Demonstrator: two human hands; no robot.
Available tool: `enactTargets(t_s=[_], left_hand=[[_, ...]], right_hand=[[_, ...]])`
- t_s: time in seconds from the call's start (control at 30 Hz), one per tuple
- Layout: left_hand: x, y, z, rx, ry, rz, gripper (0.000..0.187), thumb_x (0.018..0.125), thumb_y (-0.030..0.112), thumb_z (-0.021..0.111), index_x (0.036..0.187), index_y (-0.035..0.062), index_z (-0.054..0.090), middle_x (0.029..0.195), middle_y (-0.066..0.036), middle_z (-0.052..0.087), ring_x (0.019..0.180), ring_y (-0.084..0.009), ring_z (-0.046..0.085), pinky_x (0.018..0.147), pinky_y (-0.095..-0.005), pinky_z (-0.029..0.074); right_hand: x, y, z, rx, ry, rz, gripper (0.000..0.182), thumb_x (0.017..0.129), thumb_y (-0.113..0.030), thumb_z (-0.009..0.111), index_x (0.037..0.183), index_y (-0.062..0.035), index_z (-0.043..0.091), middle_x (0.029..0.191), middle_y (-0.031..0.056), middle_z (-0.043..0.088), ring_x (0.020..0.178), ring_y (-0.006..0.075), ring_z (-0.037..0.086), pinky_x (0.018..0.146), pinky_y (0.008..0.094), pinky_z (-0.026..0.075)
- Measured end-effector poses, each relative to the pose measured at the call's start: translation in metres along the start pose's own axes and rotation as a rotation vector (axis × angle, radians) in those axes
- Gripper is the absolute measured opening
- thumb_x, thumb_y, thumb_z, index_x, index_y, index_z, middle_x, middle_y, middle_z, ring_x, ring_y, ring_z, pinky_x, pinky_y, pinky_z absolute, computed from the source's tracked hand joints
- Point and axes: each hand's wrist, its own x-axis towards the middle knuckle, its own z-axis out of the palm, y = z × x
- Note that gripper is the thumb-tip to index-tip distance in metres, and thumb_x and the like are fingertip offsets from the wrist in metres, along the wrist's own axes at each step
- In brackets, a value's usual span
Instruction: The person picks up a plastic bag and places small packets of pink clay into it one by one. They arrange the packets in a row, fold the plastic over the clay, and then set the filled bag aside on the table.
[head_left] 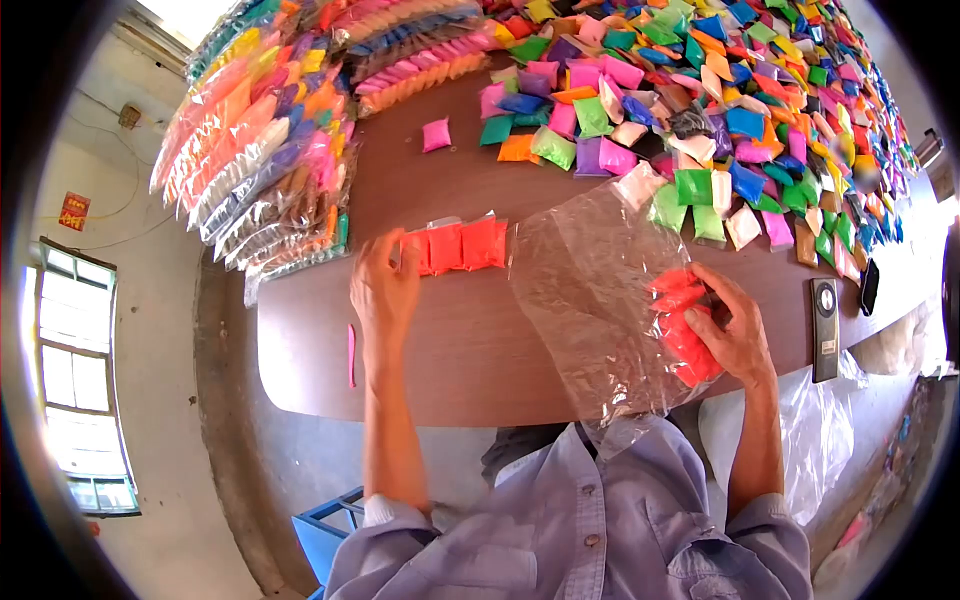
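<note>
Nearest the camera is the person's pale blue buttoned shirt point(590, 520), with both bare forearms reaching out over a brown table point(450, 350).

Far left, stacked clear sleeves of coloured packets point(260, 160) lie along the table edge; a thin pink strip point(351, 355) lies alone nearer the person. Next, the left hand point(385, 290) rests fingers-down on the end of a short row of red-orange packets point(455, 245), touching them but not visibly closed around any.

Right of centre, a clear plastic bag point(590, 290) stands open (crinkled, see-through). The right hand point(735, 330) is clamped on the bag's side, pressing several red packets point(685, 325) already inside it.

Judging by this, bagging is partway through: some red packets are in, a row still waits on the table. The next move likely calls for gathering that row and sliding it into the bag's mouth.

Beyond lies a wide spread of loose multicoloured packets point(720, 110). Far right, a dark phone-like device point(824, 328) lies flat. No writing is readable anywhere; a red wall sign point(74, 211) is too small to read.
</note>
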Motion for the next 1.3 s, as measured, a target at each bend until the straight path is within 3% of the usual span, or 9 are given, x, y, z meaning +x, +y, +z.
enactTargets(t_s=[0.07, 0.17, 0.27, 0.47, 0.7, 1.0, 1.13, 1.2, 1.3], left_hand=[[0.016, -0.029, 0.01, -0.086, -0.176, -0.237, 0.033, 0.097, 0.023, 0.083, 0.125, 0.0059, 0.078, 0.117, -0.015, 0.08, 0.095, -0.0294, 0.077, 0.086, -0.0415, 0.062], [0.019, -0.059, 0.026, -0.452, -0.226, -0.254, 0.047, 0.096, 0.021, 0.086, 0.136, 0.0006, 0.072, 0.118, -0.015, 0.079, 0.091, -0.0188, 0.074, 0.079, -0.0346, 0.061], [0.015, -0.06, 0.015, -0.515, -0.28, -0.318, 0.056, 0.098, 0.019, 0.086, 0.144, -0.0035, 0.065, 0.12, -0.011, 0.076, 0.09, -0.0126, 0.066, 0.072, -0.0276, 0.056], [0.004, -0.069, -0.017, -0.733, -0.25, -0.494, 0.047, 0.097, 0.014, 0.085, 0.139, -0.0001, 0.068, 0.104, -0.005, 0.072, 0.078, -0.0061, 0.06, 0.058, -0.0225, 0.044], [-0.039, -0.024, -0.043, -0.918, -0.277, -0.541, 0.034, 0.099, 0.012, 0.081, 0.129, 0.0021, 0.07, 0.098, -0.004, 0.072, 0.074, -0.0073, 0.06, 0.061, -0.0238, 0.047], [-0.082, 0.098, 0.022, -1.039, -0.711, -0.264, 0.021, 0.102, 0.009, 0.079, 0.118, -0.0045, 0.073, 0.092, -0.002, 0.075, 0.079, -0.0078, 0.069, 0.072, -0.0264, 0.058], [-0.078, 0.135, 0.026, -0.908, -0.699, -0.248, 0.017, 0.101, 0.008, 0.079, 0.115, -0.0012, 0.074, 0.092, -0.006, 0.078, 0.077, -0.0124, 0.073, 0.072, -0.0296, 0.059], [-0.077, 0.144, 0.03, -0.621, -0.401, 0.16, 0.016, 0.099, 0.006, 0.079, 0.114, 0.0022, 0.075, 0.096, -0.012, 0.081, 0.08, -0.0216, 0.078, 0.073, -0.0349, 0.061], [-0.077, 0.15, 0.039, -0.593, -0.425, 0.195, 0.018, 0.1, 0.006, 0.079, 0.118, 0.0013, 0.077, 0.105, -0.013, 0.082, 0.088, -0.0183, 0.078, 0.071, -0.0312, 0.062]], right_hand=[[0.0, -0.003, 0.0, 0.006, -0.002, 0.011, 0.062, 0.09, -0.014, 0.084, 0.149, -0.0033, 0.068, 0.138, 0.0195, 0.074, 0.125, 0.0331, 0.072, 0.107, 0.0418, 0.055], [-0.001, -0.002, 0.0, -0.006, 0.006, 0.017, 0.063, 0.09, -0.013, 0.084, 0.15, -0.0031, 0.067, 0.138, 0.0195, 0.074, 0.124, 0.0327, 0.072, 0.107, 0.0417, 0.055], [-0.003, 0.003, 0.0, -0.016, 0.005, 0.019, 0.063, 0.09, -0.013, 0.084, 0.15, -0.0034, 0.067, 0.136, 0.0193, 0.075, 0.124, 0.0325, 0.072, 0.107, 0.042, 0.055], [-0.002, 0.005, -0.001, 0.011, 0.004, 0.013, 0.064, 0.09, -0.012, 0.084, 0.151, -0.0057, 0.067, 0.131, 0.0184, 0.075, 0.12, 0.0329, 0.073, 0.104, 0.0421, 0.055], [-0.002, 0.001, -0.001, -0.002, 0.012, -0.005, 0.063, 0.089, -0.013, 0.085, 0.15, -0.0061, 0.068, 0.131, 0.0174, 0.076, 0.118, 0.0324, 0.073, 0.102, 0.0414, 0.056], [-0.003, 0.007, -0.001, -0.014, 0.01, -0.028, 0.062, 0.091, -0.017, 0.086, 0.15, -0.0061, 0.068, 0.142, 0.0177, 0.074, 0.127, 0.0351, 0.071, 0.108, 0.0437, 0.055], [-0.001, 0.007, -0.002, -0.028, 0.002, -0.052, 0.064, 0.09, -0.018, 0.086, 0.15, -0.006, 0.068, 0.142, 0.0173, 0.074, 0.128, 0.0361, 0.071, 0.109, 0.0439, 0.055], [-0.001, 0.005, -0.003, -0.046, 0.004, -0.044, 0.064, 0.09, -0.018, 0.086, 0.15, -0.006, 0.068, 0.142, 0.0177, 0.074, 0.129, 0.036, 0.07, 0.109, 0.0439, 0.055], [0.0, 0.003, -0.005, -0.046, -0.019, -0.023, 0.065, 0.091, -0.016, 0.086, 0.152, -0.006, 0.067, 0.143, 0.018, 0.073, 0.131, 0.033, 0.069, 0.111, 0.0427, 0.054]])
